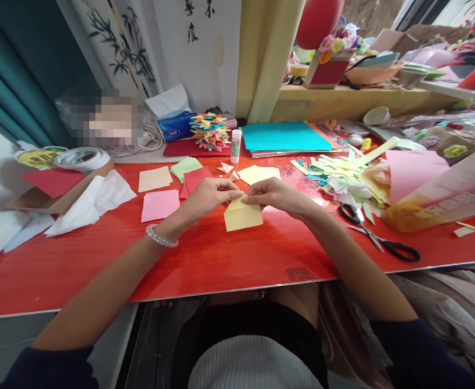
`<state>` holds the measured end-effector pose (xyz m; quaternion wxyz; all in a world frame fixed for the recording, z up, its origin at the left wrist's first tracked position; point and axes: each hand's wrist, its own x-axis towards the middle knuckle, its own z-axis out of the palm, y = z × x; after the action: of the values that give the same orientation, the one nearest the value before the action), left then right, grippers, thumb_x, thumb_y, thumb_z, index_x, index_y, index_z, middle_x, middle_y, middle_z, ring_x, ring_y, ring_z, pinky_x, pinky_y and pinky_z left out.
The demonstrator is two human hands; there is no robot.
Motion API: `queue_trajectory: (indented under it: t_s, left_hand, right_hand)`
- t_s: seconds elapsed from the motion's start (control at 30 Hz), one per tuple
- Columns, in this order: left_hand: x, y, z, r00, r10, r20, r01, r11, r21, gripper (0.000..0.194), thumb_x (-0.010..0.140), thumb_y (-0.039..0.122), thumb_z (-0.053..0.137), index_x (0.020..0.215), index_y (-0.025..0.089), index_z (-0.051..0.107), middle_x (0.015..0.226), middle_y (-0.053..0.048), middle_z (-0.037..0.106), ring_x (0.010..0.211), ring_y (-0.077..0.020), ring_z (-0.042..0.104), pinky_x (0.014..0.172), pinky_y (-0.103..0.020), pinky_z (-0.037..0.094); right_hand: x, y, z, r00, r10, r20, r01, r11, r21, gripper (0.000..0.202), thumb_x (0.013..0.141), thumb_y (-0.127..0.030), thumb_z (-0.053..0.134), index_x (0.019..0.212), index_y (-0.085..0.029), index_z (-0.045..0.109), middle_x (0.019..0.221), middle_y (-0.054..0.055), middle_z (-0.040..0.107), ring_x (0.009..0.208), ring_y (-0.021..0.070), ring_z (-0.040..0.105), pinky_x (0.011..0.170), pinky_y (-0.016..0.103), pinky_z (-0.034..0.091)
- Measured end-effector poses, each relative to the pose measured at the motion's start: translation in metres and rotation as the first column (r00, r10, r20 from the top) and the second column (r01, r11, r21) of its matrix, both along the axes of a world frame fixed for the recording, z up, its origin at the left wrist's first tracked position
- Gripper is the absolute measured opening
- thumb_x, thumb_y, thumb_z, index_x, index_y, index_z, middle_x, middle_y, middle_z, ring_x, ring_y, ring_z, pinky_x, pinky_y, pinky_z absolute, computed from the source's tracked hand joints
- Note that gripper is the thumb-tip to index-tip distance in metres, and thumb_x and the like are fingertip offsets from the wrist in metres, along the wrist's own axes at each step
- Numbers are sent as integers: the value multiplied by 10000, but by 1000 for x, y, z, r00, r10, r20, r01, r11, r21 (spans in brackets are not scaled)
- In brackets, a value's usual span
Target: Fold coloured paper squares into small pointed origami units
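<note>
Head view showed your left hand (pixel 205 199) and right hand (pixel 276 194) both pinching the far end of the yellow paper (pixel 243 217), mid-scene over the red table (pixel 221 265); pink paper (pixel 160 206) lay left, scissors (pixel 369 231) right.

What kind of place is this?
Probably a paper-craft corner, maybe in someone's home. The clues are the creased yellow paper being held, plus the glue stick and scissors on the red table.
</note>
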<state>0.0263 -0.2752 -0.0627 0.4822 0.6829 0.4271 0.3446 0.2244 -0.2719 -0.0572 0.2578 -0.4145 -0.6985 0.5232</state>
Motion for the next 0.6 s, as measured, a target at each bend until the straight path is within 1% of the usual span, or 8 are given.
queue_trajectory:
  t_s: [0.1, 0.2, 0.27, 0.4, 0.5, 0.6]
  left_hand:
    - [1, -1, 1, 996, 16, 83, -8, 995, -96, 202, 740, 356, 684, 773, 158, 699, 742, -39, 674, 692, -132, 603, 685, -283, 486]
    - [1, -1, 2, 994, 0, 108, 17, 987, -161, 261, 801, 393, 613, 757, 150, 697, 729, -60, 676, 680, -138, 614, 664, -285, 493]
    - [1, -1, 2, 997, -8, 74, 19, 990, -137, 285, 814, 409, 593, 753, 149, 692, 740, -63, 676, 686, -137, 613, 654, -277, 489]
    - [2, 0, 1, 1000, -8, 13, 8, 1000, -19, 226, 741, 371, 683, 764, 146, 682, 748, -36, 662, 692, -121, 587, 652, -251, 471]
    - [3, -2, 1, 1000, -4, 19, 4, 1000, -22, 224, 736, 359, 686, 748, 136, 673, 704, -25, 640, 665, -112, 570, 646, -250, 461]
    - [3, -2, 2, 999, 4, 41, -3, 1000, -29, 242, 779, 378, 640, 776, 139, 674, 749, -32, 650, 703, -117, 581, 672, -254, 461]
  right_hand:
    - [0, 0, 1, 1000, 9, -20, -10, 1000, -13, 263, 702, -393, 729, 760, -138, 696, 693, 13, 628, 631, 113, 553, 577, 264, 426]
    - [0, 0, 1, 1000, 1, -22, -2, 999, -46, 263, 698, -393, 733, 745, -138, 685, 690, 18, 630, 625, 115, 558, 572, 262, 434]
    - [1, 0, 1, 1000, -1, -8, 0, 998, -59, 269, 698, -396, 732, 738, -135, 683, 695, 24, 629, 630, 118, 555, 572, 261, 432]
    - [1, 0, 1, 1000, 22, 18, -21, 999, -49, 291, 715, -404, 715, 797, -126, 699, 743, 35, 631, 669, 122, 543, 585, 260, 409]
    - [2, -1, 2, 998, 48, 33, -47, 998, -34, 299, 723, -411, 706, 818, -128, 704, 757, 36, 631, 682, 123, 537, 592, 261, 397]
    - [1, -2, 4, 1000, 5, 13, -5, 999, -40, 283, 716, -402, 716, 788, -130, 691, 739, 31, 627, 665, 117, 536, 587, 260, 405]
